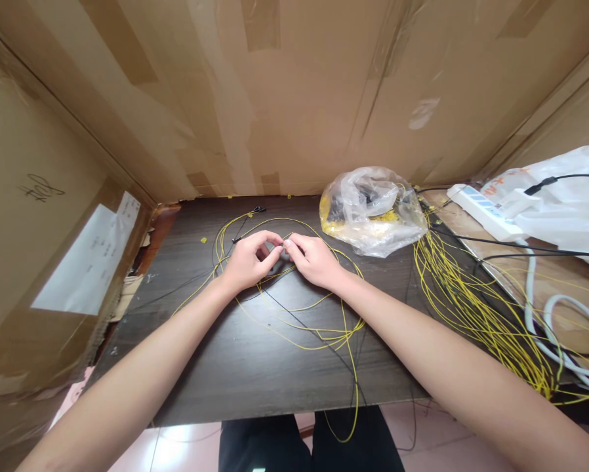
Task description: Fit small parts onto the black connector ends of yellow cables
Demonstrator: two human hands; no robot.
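Note:
My left hand [249, 260] and my right hand [314, 260] meet above the dark table, with thumbs and forefingers pinched together almost tip to tip. Whatever lies between the fingertips is too small to make out. Thin yellow wire [299, 347] runs in loose loops under and around both hands. A thin black wire [294, 318] crosses the loops and slants down toward the table's front edge. Just beyond my left hand are small black wire ends [258, 210], beside the yellow strands.
A clear plastic bag [373, 213] with yellow and black contents stands at the back right. Along the right side lies a thick bundle of yellow wires [471, 308], near a white power strip [486, 213] and white cable [530, 295]. Cardboard walls [294, 118] enclose the dark table [216, 373].

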